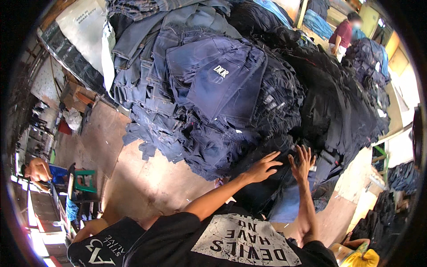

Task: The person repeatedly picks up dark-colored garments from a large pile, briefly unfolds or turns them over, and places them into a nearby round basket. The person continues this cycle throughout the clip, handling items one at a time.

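Note:
Both my arms reach forward over a heap of dark denim. My left hand [263, 168] is open, its fingers stretched toward the right over black garments [251, 189]. Close beside it on the right, my right hand [303, 164] is spread with the fingers pointing away from me, at the near edge of the black pile [331, 102]. Nothing shows in either hand; whether the fingertips press on the cloth I cannot tell. Below the hands hangs a faded blue denim piece [285, 204]. On top of the heap, farther off, lie dark blue jeans [227, 75] with a pale print.
Grey-blue jeans [151, 58] are stacked at the far left beside a white sheet [84, 26]. A person in black [106, 244] is at my near left; another sits near a green stool [85, 181]. Someone in maroon [342, 35] stands far right. Brown floor [147, 178] shows left.

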`<control>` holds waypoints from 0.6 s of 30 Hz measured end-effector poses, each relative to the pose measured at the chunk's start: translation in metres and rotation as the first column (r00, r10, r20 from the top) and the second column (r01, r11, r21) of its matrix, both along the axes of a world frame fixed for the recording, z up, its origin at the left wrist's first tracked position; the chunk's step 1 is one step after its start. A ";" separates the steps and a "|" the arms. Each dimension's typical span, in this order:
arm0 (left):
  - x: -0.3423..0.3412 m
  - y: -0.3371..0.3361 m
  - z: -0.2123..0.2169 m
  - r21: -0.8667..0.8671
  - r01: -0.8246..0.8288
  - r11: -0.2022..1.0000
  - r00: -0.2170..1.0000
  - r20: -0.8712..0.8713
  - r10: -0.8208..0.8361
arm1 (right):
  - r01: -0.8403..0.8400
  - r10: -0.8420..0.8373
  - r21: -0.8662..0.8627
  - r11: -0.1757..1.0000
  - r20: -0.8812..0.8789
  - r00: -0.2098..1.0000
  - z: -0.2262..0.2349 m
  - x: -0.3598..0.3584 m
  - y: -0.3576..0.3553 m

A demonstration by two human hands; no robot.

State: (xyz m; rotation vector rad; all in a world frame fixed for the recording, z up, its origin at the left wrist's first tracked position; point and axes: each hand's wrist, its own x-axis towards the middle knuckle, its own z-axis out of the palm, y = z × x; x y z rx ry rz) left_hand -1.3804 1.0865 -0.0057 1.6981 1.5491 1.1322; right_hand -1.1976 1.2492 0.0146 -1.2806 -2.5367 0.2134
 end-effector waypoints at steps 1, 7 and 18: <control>-0.019 -0.017 0.005 0.008 -0.024 1.000 0.999 0.041 0.023 | 0.119 -0.119 0.000 0.993 0.005 0.993 0.017 -0.018 -0.009; -0.134 -0.130 -0.005 -0.123 -0.327 0.937 0.930 0.137 0.342 | -0.329 0.318 0.112 0.938 -0.656 0.684 0.137 -0.245 0.004; -0.290 -0.148 0.065 0.050 -0.673 0.738 0.724 0.250 0.643 | 0.076 -0.151 -0.142 0.987 -0.650 0.745 0.154 -0.497 0.079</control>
